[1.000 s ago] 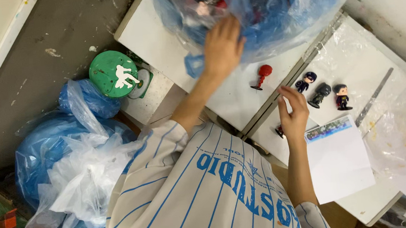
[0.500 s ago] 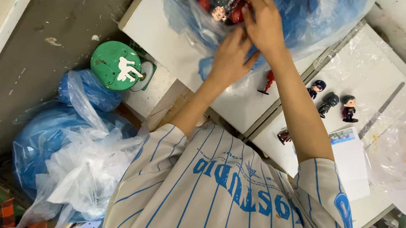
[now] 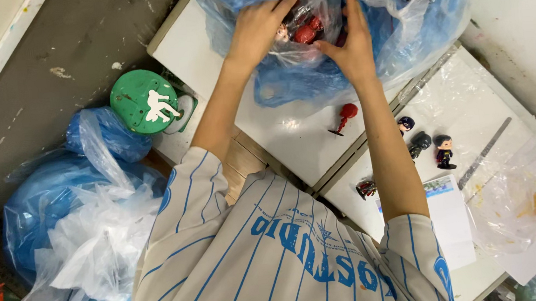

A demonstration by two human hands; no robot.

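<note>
Both of your hands are in the mouth of the big blue plastic bag (image 3: 313, 77) at the far edge of the white table (image 3: 209, 53). Your left hand (image 3: 258, 27) presses its fingers down among the red and dark figurines (image 3: 303, 30) bunched inside; whether its grip is clenched on one you cannot tell from here. Your right hand (image 3: 352, 45) lies spread against the bag's clear inner film, grip released, just right of the same figurines. Nearer, on the table, a small red figure (image 3: 344, 118) stands alone, and to its right three dark-haired figurines (image 3: 423, 141) sit close together. A metal ruler (image 3: 485, 152) lies beyond them. Left of the table, a green round stool (image 3: 145, 101) stands above another blue bag (image 3: 62, 205) on the floor.
</note>
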